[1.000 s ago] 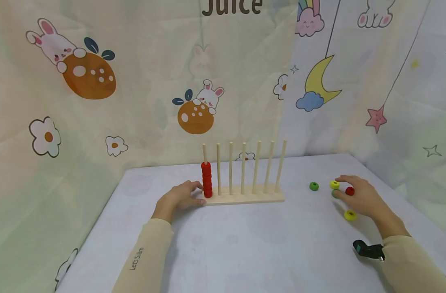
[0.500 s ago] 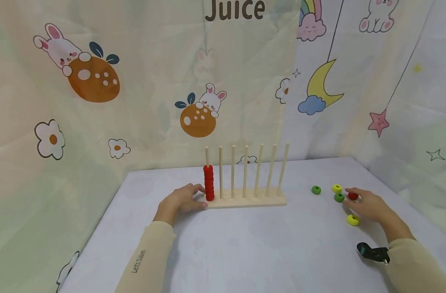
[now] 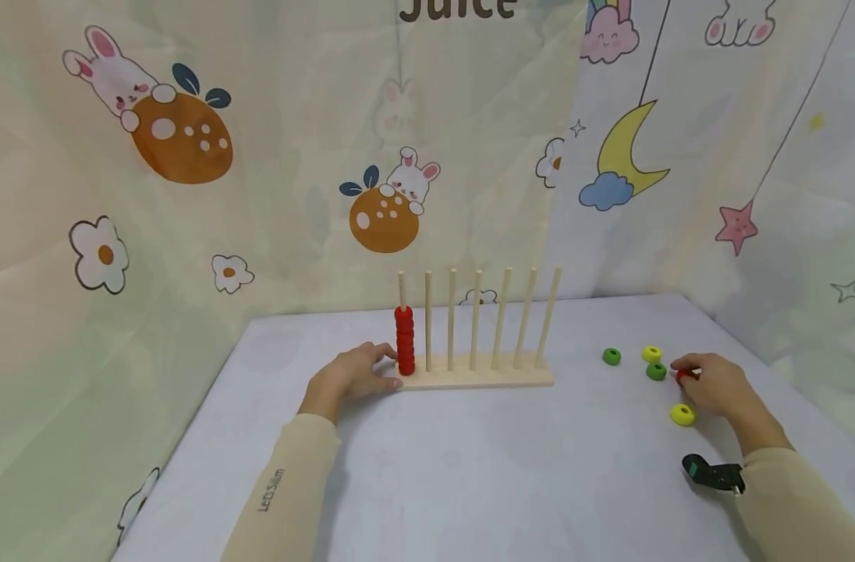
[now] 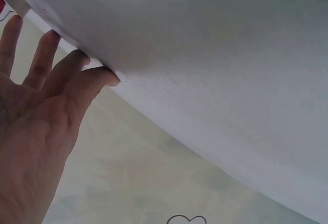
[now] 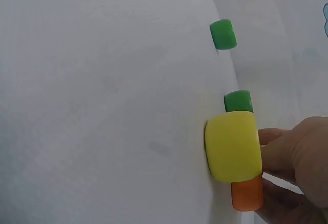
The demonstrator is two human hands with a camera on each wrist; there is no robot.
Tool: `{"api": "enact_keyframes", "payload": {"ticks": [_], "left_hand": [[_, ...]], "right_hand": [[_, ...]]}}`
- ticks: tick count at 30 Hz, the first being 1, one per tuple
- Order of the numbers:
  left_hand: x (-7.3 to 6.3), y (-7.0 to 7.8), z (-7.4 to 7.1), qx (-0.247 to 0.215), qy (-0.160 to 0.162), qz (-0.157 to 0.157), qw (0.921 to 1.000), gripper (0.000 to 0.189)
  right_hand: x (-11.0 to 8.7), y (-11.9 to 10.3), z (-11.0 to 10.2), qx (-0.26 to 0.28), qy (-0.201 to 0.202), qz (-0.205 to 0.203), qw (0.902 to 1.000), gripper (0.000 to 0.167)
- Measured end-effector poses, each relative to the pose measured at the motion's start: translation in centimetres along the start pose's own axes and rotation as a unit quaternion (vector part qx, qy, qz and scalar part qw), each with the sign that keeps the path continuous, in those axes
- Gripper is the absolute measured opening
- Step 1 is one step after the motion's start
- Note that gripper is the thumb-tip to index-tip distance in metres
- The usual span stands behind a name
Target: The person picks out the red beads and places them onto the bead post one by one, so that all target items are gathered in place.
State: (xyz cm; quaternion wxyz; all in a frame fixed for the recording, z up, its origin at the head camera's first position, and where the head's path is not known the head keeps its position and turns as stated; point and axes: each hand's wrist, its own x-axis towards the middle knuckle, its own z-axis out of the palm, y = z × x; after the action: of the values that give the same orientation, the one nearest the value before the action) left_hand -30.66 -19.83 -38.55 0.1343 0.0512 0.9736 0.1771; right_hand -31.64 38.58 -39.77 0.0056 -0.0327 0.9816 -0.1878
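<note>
A wooden peg rack [image 3: 477, 380] stands near the back of the white table, with red beads [image 3: 405, 343] stacked on its leftmost peg. My left hand [image 3: 350, 373] grips the rack's left end, thumb at the front corner and fingers behind. On the right side, my right hand [image 3: 711, 384] pinches a loose red bead [image 3: 682, 375] between thumb and fingers; that bead looks orange in the right wrist view. Beside it lie a green bead [image 3: 656, 371] and a yellow bead [image 3: 651, 353]. Another yellow bead [image 5: 233, 147] is nearer me, partly covering the pinched bead in the right wrist view.
A second green bead [image 3: 611, 357] lies farther left, between the rack and the other beads. Bare pegs [image 3: 475, 320] rise from the rack. A printed cloth [image 3: 287, 234] hangs behind the table [image 3: 498, 468]. A black device [image 3: 713, 473] sits at the right cuff.
My right hand has drawn back slightly right, away from the green and yellow beads, and its fingers have closed on the red bead. The left hand keeps its place at the rack.
</note>
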Motion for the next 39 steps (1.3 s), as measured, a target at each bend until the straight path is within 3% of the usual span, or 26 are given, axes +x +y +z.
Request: {"api": "enact_keyframes", "payload": {"ticks": [8, 13, 22, 30, 39], "left_hand": [[0.3, 0.1, -0.2, 0.001, 0.001, 0.000, 1.0000, 0.057], [0.2, 0.1, -0.3, 0.000, 0.002, 0.006, 1.0000, 0.057], [0.0, -0.2, -0.5, 0.010, 0.002, 0.004, 0.9999, 0.056], [0.1, -0.3, -0.2, 0.005, 0.001, 0.008, 1.0000, 0.057], [0.1, 0.0, 0.0, 0.008, 0.000, 0.008, 0.9999, 0.056]], "right_hand": [[-0.2, -1.0, 0.7, 0.039, 0.115, -0.013, 0.9926, 0.030], [-0.3, -2.4, 0.9, 0.057, 0.151, 0.001, 0.9868, 0.032], [-0.2, -5.2, 0.1, 0.081, 0.160, -0.023, 0.9835, 0.036], [-0.8, -6.5, -0.2, 0.109, 0.144, -0.051, 0.9822, 0.043], [-1.1, -8.0, -0.5, 0.133, 0.159, -0.069, 0.9759, 0.044]]}}
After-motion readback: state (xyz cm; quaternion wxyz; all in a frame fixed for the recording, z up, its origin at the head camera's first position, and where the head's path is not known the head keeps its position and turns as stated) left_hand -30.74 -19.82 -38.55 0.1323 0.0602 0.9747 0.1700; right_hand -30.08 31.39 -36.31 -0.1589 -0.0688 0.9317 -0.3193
